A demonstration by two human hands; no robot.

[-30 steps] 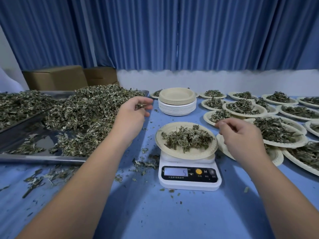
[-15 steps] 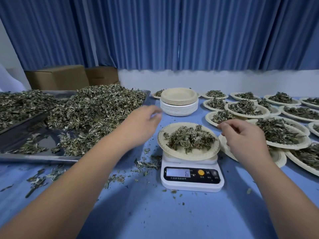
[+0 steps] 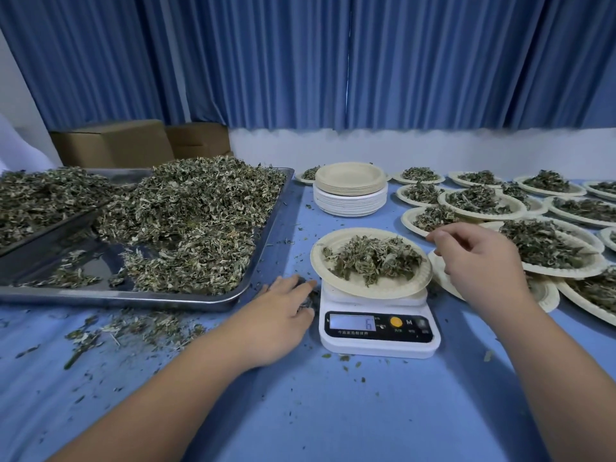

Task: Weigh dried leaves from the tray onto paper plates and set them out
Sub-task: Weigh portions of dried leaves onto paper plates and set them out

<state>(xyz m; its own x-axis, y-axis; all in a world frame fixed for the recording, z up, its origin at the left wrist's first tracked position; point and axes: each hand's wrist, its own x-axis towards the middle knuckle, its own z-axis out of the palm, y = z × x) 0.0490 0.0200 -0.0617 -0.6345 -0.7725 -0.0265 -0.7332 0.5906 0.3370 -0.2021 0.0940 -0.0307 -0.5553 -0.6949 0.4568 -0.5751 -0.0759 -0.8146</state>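
Touching spilled leaves (image 3: 306, 303) left of the scale (image 3: 376, 343), the left hand (image 3: 280, 311) may grip some; I cannot tell. The right hand (image 3: 480, 261) hovers curled and empty, ready to lift the scale's plate (image 3: 373, 290).

shiny metal tray (image 3: 213, 303), matt paper plates (image 3: 350, 191), glossy white plastic scale (image 3: 376, 345), crumbly dry leaves (image 3: 186, 215), smooth blue cloth table cover (image 3: 316, 411), pleated fabric curtain (image 3: 300, 61), plain matt cardboard boxes (image 3: 113, 145)
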